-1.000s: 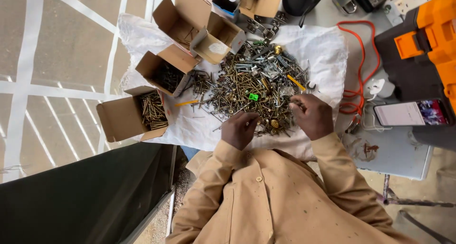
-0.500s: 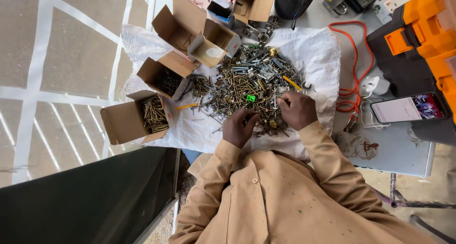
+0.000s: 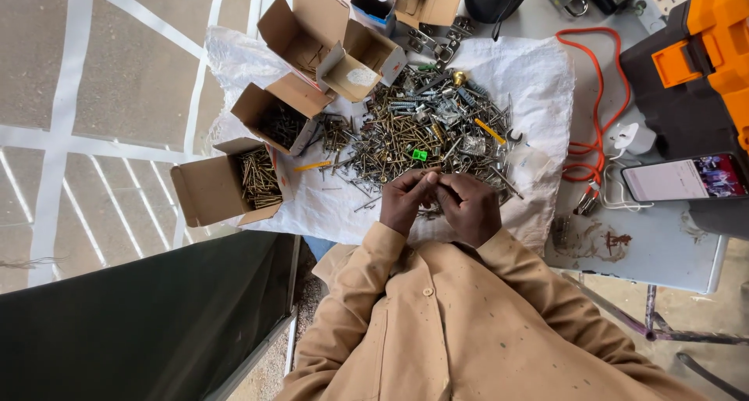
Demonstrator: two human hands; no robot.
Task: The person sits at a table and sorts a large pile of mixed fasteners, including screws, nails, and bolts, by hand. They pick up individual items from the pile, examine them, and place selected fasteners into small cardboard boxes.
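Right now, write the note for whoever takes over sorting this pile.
Left hand and right hand: together at the near edge of the screw pile, fingertips meeting, apparently pinching a small piece too small to identify.
Things: mixed screws and fittings lie on the white sheet. Nearest open box holds brass-coloured screws; the next box holds dark ones.
Done: two boxes partly filled.
Left: most of the pile looks unsorted.

Four open brown cardboard boxes [image 3: 234, 184] stand along the left of the desk, some holding screws. A lit rectangular phone screen [image 3: 683, 178] lies far right.
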